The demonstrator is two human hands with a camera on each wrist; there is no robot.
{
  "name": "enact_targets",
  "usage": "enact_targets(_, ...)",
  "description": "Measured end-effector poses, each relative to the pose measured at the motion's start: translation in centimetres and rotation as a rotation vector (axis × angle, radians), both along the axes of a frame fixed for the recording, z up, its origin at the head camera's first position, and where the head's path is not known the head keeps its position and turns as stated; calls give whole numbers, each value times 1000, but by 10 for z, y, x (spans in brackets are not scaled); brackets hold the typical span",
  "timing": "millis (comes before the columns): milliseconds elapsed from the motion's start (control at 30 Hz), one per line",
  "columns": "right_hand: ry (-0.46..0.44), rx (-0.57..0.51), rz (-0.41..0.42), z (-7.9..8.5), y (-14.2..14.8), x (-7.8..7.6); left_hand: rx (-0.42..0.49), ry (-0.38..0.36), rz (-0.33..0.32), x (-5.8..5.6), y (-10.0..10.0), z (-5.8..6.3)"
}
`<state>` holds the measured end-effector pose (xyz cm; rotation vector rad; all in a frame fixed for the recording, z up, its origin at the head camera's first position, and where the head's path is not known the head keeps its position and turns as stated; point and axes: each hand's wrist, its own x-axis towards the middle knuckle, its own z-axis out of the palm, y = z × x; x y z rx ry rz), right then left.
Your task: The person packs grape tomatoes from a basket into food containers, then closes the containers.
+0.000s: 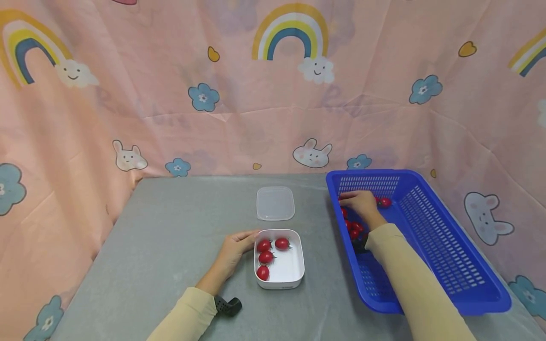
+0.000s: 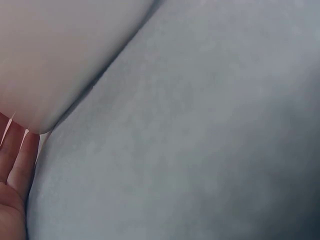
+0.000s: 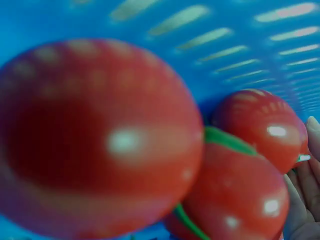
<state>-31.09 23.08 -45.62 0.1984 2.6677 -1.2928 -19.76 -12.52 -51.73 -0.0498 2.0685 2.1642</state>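
A white square box (image 1: 290, 265) holds several red cherry tomatoes (image 1: 282, 244), all toward its left and back. My left hand (image 1: 232, 251) touches the box's left wall near the back corner. In the left wrist view the extended fingers (image 2: 22, 165) lie along the box's side (image 2: 65, 55). My right hand (image 1: 360, 204) reaches into a blue basket (image 1: 439, 246), at its left wall. More cherry tomatoes (image 1: 354, 227) lie beside and below that hand. In the right wrist view its fingers (image 3: 300, 210) are close around the farthest tomato (image 3: 303, 137); whether they grip it is unclear.
Behind the box, a translucent square lid (image 1: 275, 203) lies flat on the grey table (image 1: 170, 237). The basket's slotted walls stand well above its floor. A pink patterned curtain (image 1: 239, 132) hangs along the back and sides.
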Motion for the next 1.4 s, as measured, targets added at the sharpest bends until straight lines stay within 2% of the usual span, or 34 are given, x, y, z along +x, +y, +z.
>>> enact_targets(167,10,25,7,1,-2,1,-21,1,-2,0,0,1)
enact_targets(400,14,51,20,3,-2,2,5,2,-12,1,0,1)
enact_targets(533,-13,-66,-17,7,-1,2,20,7,-12,2,0,1)
enact_targets(633,-34,-174,-62,15,1,2,17,12,-9,2,0,2)
enact_targets(767,-71,-231,-102,29,2,2,1,15,-11,1,-1,1)
enact_targets(967,-92,-303,-120,51,-3,4,7,10,-18,0,-1,-1)
enact_targets(1400,22,-425,-57,86,-15,32,10,8,-20,0,-3,-1)
